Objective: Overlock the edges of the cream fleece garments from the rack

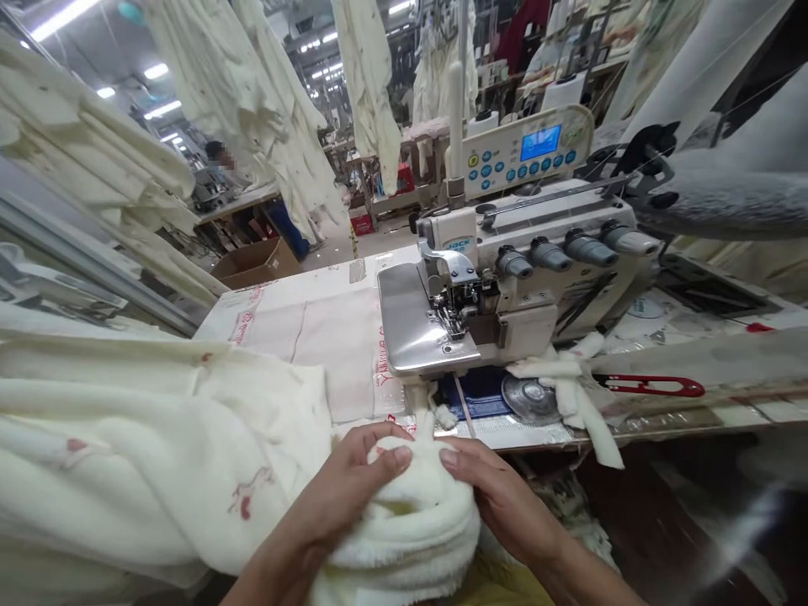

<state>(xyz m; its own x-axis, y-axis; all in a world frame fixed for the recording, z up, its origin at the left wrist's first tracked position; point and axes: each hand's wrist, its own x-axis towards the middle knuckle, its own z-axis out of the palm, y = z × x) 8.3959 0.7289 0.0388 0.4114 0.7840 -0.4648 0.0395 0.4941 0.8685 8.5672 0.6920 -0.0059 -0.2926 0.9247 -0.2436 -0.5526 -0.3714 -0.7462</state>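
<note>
Plainly, a strip-lit workroom (328, 240) stretches away, pale garments (252, 101) hanging from ten to twelve o'clock. Nearer, the white tabletop (334, 278) is partly covered by red-printed clear film (344, 337). Cream cloth (126, 438) drapes at eight o'clock; a sewing machine (523, 286) stands toward three. At six, bunched cream fleece (417, 530) is gripped by the left hand (357, 467) and right hand (498, 484), thumbs on top. Red snips (662, 385) lie between three and four.

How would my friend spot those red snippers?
Find the white metal sewing machine with the rectangular blue screen. Below its right end, right of the cream cloth strips, are slim red snips. Their looped end sets them apart from the floppy strips.
</note>
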